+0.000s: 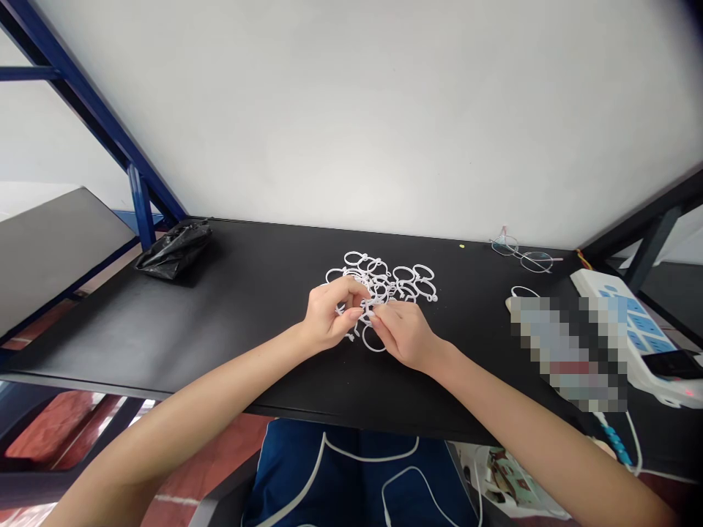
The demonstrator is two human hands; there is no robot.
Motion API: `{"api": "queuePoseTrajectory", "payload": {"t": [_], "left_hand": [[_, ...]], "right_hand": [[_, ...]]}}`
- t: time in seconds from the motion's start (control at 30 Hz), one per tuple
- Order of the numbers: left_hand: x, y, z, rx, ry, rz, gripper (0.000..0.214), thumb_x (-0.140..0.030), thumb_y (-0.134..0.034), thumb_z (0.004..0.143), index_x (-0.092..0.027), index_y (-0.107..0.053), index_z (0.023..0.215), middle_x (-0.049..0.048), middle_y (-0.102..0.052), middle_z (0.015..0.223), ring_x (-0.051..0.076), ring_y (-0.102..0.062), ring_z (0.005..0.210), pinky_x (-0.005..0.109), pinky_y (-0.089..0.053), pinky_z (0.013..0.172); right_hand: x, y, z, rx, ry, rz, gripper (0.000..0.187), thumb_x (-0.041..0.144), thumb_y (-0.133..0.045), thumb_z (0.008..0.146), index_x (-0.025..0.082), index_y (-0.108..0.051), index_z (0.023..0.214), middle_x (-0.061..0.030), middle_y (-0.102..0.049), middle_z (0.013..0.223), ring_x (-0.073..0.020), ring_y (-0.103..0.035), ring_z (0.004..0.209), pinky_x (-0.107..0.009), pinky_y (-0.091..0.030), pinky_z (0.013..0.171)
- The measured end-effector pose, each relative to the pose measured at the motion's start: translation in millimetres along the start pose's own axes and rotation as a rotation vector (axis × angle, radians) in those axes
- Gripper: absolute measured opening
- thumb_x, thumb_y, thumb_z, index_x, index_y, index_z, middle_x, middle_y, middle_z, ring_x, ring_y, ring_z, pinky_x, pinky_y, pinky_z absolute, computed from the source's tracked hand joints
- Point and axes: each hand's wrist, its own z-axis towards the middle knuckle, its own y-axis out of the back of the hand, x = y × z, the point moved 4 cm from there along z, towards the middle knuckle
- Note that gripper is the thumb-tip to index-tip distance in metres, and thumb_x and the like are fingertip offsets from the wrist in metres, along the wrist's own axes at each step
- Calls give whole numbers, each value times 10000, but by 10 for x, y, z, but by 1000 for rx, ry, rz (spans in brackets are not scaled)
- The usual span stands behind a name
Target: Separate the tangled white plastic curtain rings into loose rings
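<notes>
A loose heap of thin white rings (pixel 403 274), several with small knob-like ends, lies on the black desk in front of me. My left hand (pixel 332 311) is at the heap's near left side, its thumb and fingers curled and closing on part of a white ring. Close against it, my right hand (pixel 403 333) pinches at the same spot with thumb and forefinger. The fingers partly hide the piece between them. One white ring (pixel 374 339) hangs or lies just below the fingertips; which of the two I cannot tell.
On the black desk (pixel 263 293), a crumpled black plastic bag (pixel 179 249) sits at the far left. Eyeglasses (pixel 519 252) lie at the back right, near a white power strip (pixel 631 322) and a blurred-out object (pixel 571 359) with a cable. White cables (pixel 367 459) cross my lap.
</notes>
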Motion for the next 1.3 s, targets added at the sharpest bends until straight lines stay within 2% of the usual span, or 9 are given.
{"api": "queuePoseTrajectory", "payload": {"t": [0.33,0.43,0.5,0.57,0.73,0.87,1.0,1.17,1.3], "left_hand": [[9,14,26,54,-47,35,470,-563,-368,952,-149,-583,892,-20,-525,603,86,-489,507,218,-430,526],[120,142,67,98,-94,146,460,-551,-372,951,-149,-595,940,5,-585,681,82,-514,512,215,-445,529],[266,304,118,91,-68,323,415,-526,-434,933,-152,-614,950,11,-605,688,93,-538,548,220,-454,563],[479,501,166,87,84,520,377,-520,-513,896,-159,-622,916,14,-631,720,92,-538,552,220,-448,579],[994,966,102,149,635,955,444,-627,-523,841,-192,-609,836,24,-674,807,164,-624,703,247,-425,608],[1156,1156,-18,201,848,1129,441,-621,-520,832,-188,-597,818,62,-663,896,238,-628,859,290,-447,639],[1162,1181,-55,253,870,1213,375,-545,-501,866,-185,-606,856,102,-620,981,292,-567,1024,321,-474,683],[1157,1176,-61,291,858,1263,347,-501,-506,880,-170,-611,886,133,-585,1015,325,-527,1051,355,-487,694],[1099,1101,6,228,694,1291,371,-492,-515,887,-151,-617,990,153,-580,1055,333,-530,1028,400,-481,764]], "right_hand": [[-19,4,4,-30,-13,26,265,149,-380,963,215,-381,707,53,-369,523,-107,-314,450,-246,-271,471],[-71,29,-22,-67,-93,97,276,146,-391,956,212,-378,689,54,-358,531,-96,-332,456,-236,-288,473],[-130,53,-52,-114,-178,137,280,134,-387,954,209,-377,684,59,-345,538,-85,-334,452,-224,-294,468],[-183,72,-80,-152,-233,143,279,130,-395,951,208,-373,684,66,-326,536,-75,-319,442,-215,-285,455],[-249,78,-105,-191,-295,146,293,129,-431,939,210,-333,675,78,-297,531,-60,-290,428,-209,-262,435],[-243,72,-104,-196,-292,125,302,123,-449,932,207,-335,665,79,-279,532,-55,-277,426,-213,-252,428],[-257,76,-124,-207,-300,110,285,128,-460,930,201,-379,667,74,-304,535,-57,-302,436,-213,-277,441],[-274,57,-138,-200,-307,103,258,138,-468,932,191,-461,680,68,-374,521,-59,-352,430,-214,-308,446],[-255,55,-128,-204,-310,106,262,162,-457,940,186,-516,687,54,-430,518,-68,-390,430,-219,-326,448]]}}
